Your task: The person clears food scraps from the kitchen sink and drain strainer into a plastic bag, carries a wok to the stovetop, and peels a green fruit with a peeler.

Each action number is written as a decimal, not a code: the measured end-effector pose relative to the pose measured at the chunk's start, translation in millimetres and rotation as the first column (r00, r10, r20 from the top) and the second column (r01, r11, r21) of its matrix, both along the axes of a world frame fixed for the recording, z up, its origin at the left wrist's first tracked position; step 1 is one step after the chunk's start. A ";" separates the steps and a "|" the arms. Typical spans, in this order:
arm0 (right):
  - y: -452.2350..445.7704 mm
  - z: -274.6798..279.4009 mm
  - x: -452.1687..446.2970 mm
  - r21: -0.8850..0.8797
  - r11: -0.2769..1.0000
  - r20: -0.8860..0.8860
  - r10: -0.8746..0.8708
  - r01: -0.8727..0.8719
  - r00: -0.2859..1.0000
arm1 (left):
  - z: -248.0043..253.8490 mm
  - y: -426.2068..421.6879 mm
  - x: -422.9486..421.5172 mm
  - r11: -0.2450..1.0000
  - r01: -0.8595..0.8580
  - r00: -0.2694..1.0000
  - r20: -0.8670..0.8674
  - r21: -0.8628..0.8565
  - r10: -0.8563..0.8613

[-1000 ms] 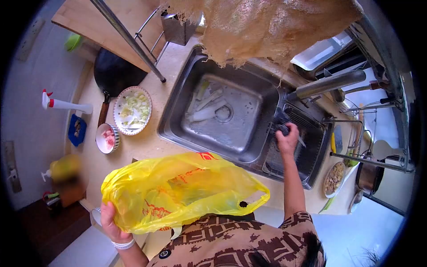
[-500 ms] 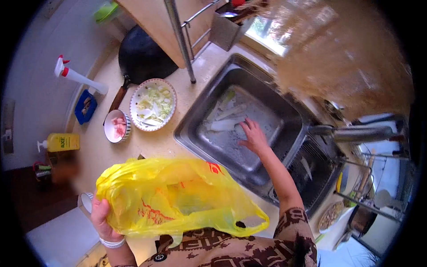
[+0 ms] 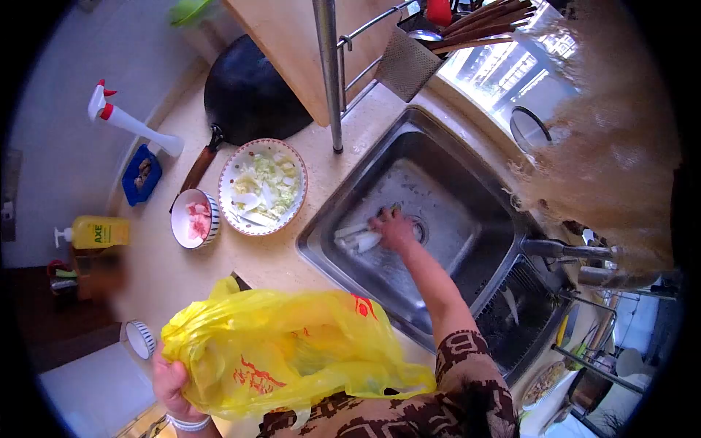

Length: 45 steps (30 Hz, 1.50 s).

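My left hand (image 3: 172, 387) is closed on the edge of a yellow plastic bag (image 3: 292, 343) with red print. The bag hangs loosely in front of my body, by the counter's edge. Down in the steel sink (image 3: 453, 241), my right hand (image 3: 396, 229) has its fingers curled over pale vegetable scraps (image 3: 358, 239) on the basin floor. White stalk pieces stick out to the left of the fingers, and a bit of green shows above them. My palm hides part of the pile. The drain lies just right of the hand.
Left of the sink stand a plate of chopped cabbage (image 3: 255, 212), a bowl of pink meat (image 3: 198, 226) and a black wok (image 3: 248, 95). A rack post (image 3: 330, 80) rises behind the sink. The faucet (image 3: 562, 250) reaches in from the right, above a black drain rack (image 3: 507, 314).
My right hand has moved left across the basin floor and curled over the scraps, which are now bunched together. The bag has sunk slightly and slackened in my left hand. The camera view has shifted.
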State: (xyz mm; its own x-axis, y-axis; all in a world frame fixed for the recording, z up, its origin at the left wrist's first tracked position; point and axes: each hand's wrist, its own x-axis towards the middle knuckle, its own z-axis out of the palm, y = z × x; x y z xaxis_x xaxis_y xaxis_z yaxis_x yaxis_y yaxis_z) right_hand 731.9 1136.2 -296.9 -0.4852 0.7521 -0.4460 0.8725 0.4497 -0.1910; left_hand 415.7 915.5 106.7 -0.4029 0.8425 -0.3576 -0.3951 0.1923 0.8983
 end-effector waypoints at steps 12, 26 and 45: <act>-68.9 41.0 91.3 -0.144 0.813 -0.590 -0.529 0.565 0.610 | 32.9 40.9 33.1 0.973 0.225 0.918 0.343 -0.040 -0.199; -155.9 363.8 1.9 -0.445 0.759 -0.841 -0.537 0.476 0.069 | 43.3 95.1 91.1 0.828 0.526 0.587 0.621 0.196 -0.520; -124.2 367.6 11.3 -0.565 0.819 -0.761 -0.565 0.101 0.319 | 42.6 19.8 -18.5 0.929 0.365 0.885 0.334 -0.062 -0.325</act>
State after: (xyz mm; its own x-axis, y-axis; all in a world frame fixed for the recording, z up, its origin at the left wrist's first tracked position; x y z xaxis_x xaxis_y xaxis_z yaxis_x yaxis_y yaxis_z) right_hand 743.2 1012.0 70.7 -0.4989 0.8439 -0.1976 0.1437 -0.1442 -0.9791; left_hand 397.2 935.3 149.2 0.0544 0.8505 -0.5231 -0.5398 0.4657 0.7012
